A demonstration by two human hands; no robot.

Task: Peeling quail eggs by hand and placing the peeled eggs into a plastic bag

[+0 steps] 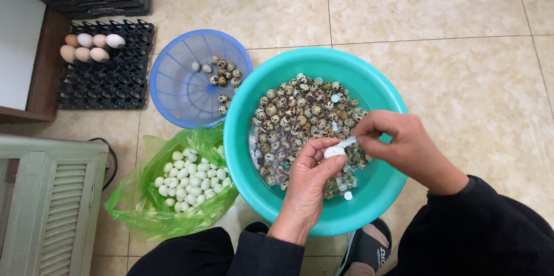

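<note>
My left hand holds a small white peeled quail egg between thumb and fingers over a teal basin. My right hand pinches a strip of shell at the egg's top. The basin holds many speckled quail eggs in shallow water, with a few white peeled bits near its front. Both hands hover above the basin's right front part.
A green plastic bag of white peeled eggs lies left of the basin. A blue basket with several speckled eggs stands behind it. A black egg tray carries several hen eggs. A louvred cabinet sits at the left.
</note>
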